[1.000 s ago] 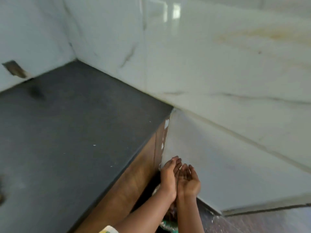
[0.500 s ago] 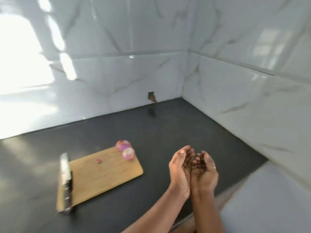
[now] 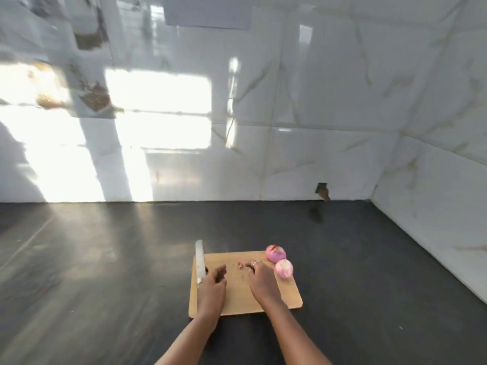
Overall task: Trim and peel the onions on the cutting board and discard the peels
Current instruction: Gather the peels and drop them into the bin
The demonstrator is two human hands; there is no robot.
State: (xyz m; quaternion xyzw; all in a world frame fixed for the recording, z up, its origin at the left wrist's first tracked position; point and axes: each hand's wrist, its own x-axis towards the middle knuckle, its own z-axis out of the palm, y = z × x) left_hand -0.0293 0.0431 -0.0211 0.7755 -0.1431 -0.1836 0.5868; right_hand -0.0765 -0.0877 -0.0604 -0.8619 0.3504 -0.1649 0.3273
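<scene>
A wooden cutting board (image 3: 284, 296) lies on the dark counter. Two peeled pink onions sit at its far right corner, one (image 3: 276, 253) behind the other (image 3: 284, 268). A knife (image 3: 199, 260) lies along the board's left edge, blade pointing away from me. My left hand (image 3: 212, 288) hovers over the board's left part, just right of the knife, fingers relaxed and holding nothing. My right hand (image 3: 261, 279) is over the board's middle with its fingers bent down, just left of the nearer onion. A small red peel scrap (image 3: 240, 264) lies just left of those fingertips, apart from them.
The dark counter (image 3: 105, 272) spreads wide to the left and behind the board. White marble-look tile walls (image 3: 316, 114) close it off at the back and right. A small hole in the tile (image 3: 322, 190) shows near the back right corner.
My view swung from the floor beside the counter back to the board. My cupped hands came apart and moved over the board, one on each side.
</scene>
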